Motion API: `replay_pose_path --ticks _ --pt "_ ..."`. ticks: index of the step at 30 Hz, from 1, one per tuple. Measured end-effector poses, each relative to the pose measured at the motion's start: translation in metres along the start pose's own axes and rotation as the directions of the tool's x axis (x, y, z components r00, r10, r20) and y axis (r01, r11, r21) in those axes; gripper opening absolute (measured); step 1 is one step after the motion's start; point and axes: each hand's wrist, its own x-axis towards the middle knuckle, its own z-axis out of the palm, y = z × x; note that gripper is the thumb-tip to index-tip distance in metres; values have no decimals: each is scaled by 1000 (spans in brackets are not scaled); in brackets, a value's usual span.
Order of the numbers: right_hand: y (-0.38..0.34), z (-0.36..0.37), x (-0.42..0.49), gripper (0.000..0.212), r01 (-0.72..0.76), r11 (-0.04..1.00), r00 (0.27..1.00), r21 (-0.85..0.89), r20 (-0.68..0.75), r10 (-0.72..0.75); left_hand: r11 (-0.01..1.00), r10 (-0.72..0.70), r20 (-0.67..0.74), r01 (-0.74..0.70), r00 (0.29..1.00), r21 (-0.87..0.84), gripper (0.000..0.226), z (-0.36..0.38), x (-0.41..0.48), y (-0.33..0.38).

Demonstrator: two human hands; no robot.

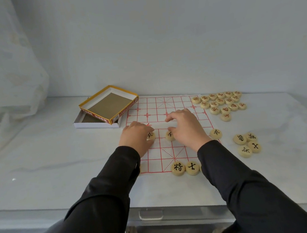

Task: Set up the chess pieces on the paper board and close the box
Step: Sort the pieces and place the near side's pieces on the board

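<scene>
Paper board lies flat on the table, red grid up, long axis running away from the person toward the wall, far end skewed slightly to the right. Both hands are palm down over its middle, forearms in black sleeves reaching in from the near edge. Left hand: fingers curled down, tips on the left edge of the first piece; cannot tell whether the grip pinches it or only touches it. Right hand: grip wide, index finger crooked and raised toward the left, thumb tip on the far edge of the second piece. Both pieces lie flat, black marks up, in one row. Third piece is in that row, right of the right grip at the board's edge. Two pieces sit touching at the near edge, nearer than the right grip. Black-marked group and red-marked pile lie off the board, right of the right grip. Box: open, yellow-rimmed tray tilted on the white tray, beyond and left of the left grip.
</scene>
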Motion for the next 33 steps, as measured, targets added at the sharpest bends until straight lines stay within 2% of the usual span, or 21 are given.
replay_pose_path --ticks 6,18,24,33 --pt "4 -1 0 29 0 1000 1000 1 -5 0 1000 -4 17 3 1000 24 43 -1 3 -2" --pt "9 -3 1 30 8 999 1000 -36 5 -8 999 6 -1 -6 1000 -41 47 -7 -1 4" --pt "29 -12 -7 28 15 994 1000 -107 -4 -16 990 134 -107 -137 985 -19 45 -5 -4 29" --pt "66 -33 -26 29 -39 990 999 -135 -4 38 955 297 -101 -298 949 8 48 20 -5 78"
